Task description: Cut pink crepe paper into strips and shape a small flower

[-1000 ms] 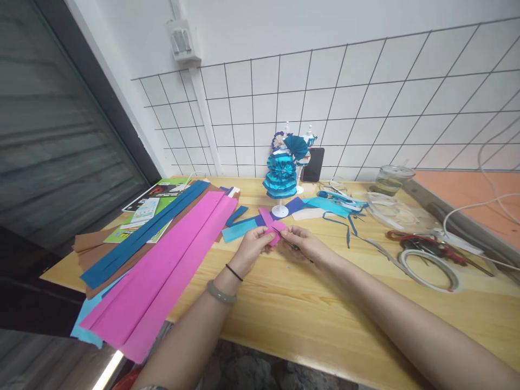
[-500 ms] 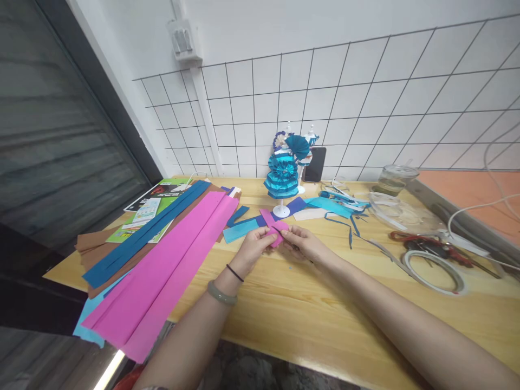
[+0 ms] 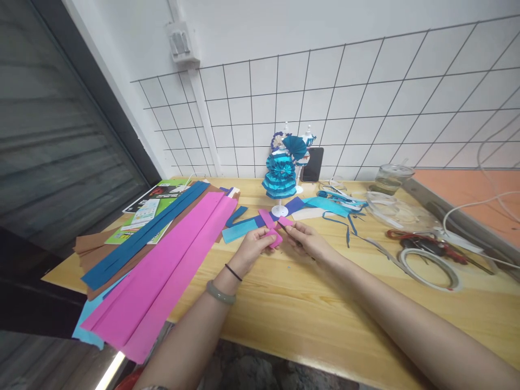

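Note:
My left hand (image 3: 259, 245) pinches a small folded piece of pink crepe paper (image 3: 275, 240) over the middle of the table. Just to its right, my right hand (image 3: 305, 238) is closed on a slim dark pointed tool (image 3: 283, 226); its exact kind is unclear. The tool's tip points away from me, at a second pink piece (image 3: 285, 221). Beyond lies a short pink strip (image 3: 266, 218), close to the white stand of a small dress form in a blue ruffled paper dress (image 3: 280, 176).
Long pink strips (image 3: 174, 265), a dark blue strip (image 3: 150, 233) and brown paper (image 3: 91, 241) lie at the left. Blue scraps (image 3: 335, 203), a tape roll (image 3: 430, 269) and a lidded clear cup (image 3: 392, 179) are to the right. A phone (image 3: 312, 164) leans on the wall.
The pink paper between my hands now shows as two separate pieces. My right hand with the tool has drawn slightly away from my left. The view has shifted a little.

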Demonstrator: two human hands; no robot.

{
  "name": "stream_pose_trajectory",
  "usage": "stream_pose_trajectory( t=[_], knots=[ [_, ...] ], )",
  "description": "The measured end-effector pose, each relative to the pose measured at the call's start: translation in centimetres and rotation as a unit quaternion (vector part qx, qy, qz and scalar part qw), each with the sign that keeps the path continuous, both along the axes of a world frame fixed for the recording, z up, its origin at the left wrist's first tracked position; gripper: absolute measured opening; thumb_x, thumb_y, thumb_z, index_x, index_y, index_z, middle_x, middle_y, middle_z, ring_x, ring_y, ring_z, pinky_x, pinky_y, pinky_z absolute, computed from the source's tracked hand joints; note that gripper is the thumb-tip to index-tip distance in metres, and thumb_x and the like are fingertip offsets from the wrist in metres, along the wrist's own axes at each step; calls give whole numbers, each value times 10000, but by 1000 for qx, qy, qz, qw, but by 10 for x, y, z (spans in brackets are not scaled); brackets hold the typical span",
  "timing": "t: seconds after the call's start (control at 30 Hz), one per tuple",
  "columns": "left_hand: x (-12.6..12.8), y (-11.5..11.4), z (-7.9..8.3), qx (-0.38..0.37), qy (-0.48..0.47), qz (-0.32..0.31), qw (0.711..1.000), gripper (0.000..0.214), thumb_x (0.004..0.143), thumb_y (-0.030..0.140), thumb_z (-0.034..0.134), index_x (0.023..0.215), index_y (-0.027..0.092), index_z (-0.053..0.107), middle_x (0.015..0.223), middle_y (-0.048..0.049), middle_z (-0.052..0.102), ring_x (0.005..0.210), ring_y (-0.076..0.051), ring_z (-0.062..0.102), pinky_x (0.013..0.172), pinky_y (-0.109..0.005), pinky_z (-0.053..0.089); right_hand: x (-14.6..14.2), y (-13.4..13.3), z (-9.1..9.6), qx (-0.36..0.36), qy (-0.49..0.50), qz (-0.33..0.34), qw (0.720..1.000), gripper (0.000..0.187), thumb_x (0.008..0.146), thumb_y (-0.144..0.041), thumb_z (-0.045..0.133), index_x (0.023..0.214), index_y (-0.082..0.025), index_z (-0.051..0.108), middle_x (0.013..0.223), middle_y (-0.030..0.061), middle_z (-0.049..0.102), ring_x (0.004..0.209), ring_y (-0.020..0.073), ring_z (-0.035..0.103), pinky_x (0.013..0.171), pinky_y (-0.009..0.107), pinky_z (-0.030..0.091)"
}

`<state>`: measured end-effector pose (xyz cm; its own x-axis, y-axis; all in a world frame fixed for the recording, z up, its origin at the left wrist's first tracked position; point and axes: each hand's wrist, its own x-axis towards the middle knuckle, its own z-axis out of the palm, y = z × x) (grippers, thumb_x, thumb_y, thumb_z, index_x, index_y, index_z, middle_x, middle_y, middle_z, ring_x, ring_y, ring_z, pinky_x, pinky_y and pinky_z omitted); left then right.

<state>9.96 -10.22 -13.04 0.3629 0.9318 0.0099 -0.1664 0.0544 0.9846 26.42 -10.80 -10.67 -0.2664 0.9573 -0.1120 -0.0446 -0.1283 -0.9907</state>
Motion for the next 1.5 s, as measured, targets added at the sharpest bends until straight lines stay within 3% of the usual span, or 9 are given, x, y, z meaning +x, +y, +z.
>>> stream_pose_trajectory(
  t=[0.3,0.43,0.53,0.67,0.77,0.87,1.1,1.27,1.5],
  knots=[
    [1,2,0,-46,17,15,999,269,666,367,647,713,113,569,694,-42,598,599,-105,573,539,-205,402,85,7,10,1,42,-69,997,316,736,-498,548,808,-212,435,575,-62,394,365,33,196,335,180,127],
    [1,4,-2,-41,8,30,999,246,684,345,630,672,118,536,676,-26,585,595,-94,570,531,-193,396,107,8,9,37,-23,-143,989,392,725,-562,528,909,-219,478,520,-83,315,358,48,183,338,194,128],
    [1,6,-4,-48,4,46,998,248,679,341,633,668,116,530,675,-28,580,595,-92,568,531,-190,396,97,12,3,123,-169,-165,964,423,693,-495,606,984,-198,526,501,-73,360,383,73,289,374,211,224],
    [0,5,-1,-53,9,54,997,255,660,343,652,681,112,546,667,-29,576,582,-94,560,521,-193,391,64,23,-7,297,-368,-95,876,289,715,-339,604,960,-187,592,780,42,621,605,153,526,564,270,389],
    [0,-3,6,-20,14,-35,999,276,666,367,655,706,101,591,700,-55,603,614,-112,566,563,-219,419,38,34,-10,369,-429,7,824,266,768,-274,545,1025,-215,580,1037,78,625,869,215,575,712,289,405],
    [-1,-13,13,0,31,-185,982,297,662,376,668,741,92,637,747,-89,634,687,-149,589,671,-273,452,17,49,-6,349,-480,36,804,183,793,-288,530,933,-191,596,958,105,648,806,220,599,656,268,389],
    [-2,-15,9,-24,58,-259,964,365,605,431,705,771,108,663,762,-82,646,704,-156,593,739,-306,452,-50,99,22,351,-456,21,818,137,798,-247,500,811,-148,593,814,96,655,734,183,590,602,229,360],
    [-3,-10,3,-29,79,-259,962,398,597,458,699,783,108,662,765,-86,654,676,-149,598,687,-289,452,-85,98,34,352,-402,87,841,116,743,-155,526,825,-168,606,659,10,656,584,127,583,528,193,371],
    [0,-7,-2,-42,21,-187,981,453,587,439,713,849,94,581,764,-102,654,637,-151,610,637,-299,465,-23,48,22,275,-244,66,928,188,715,-342,612,800,-178,575,741,23,634,612,162,593,582,267,443]
  ],
)
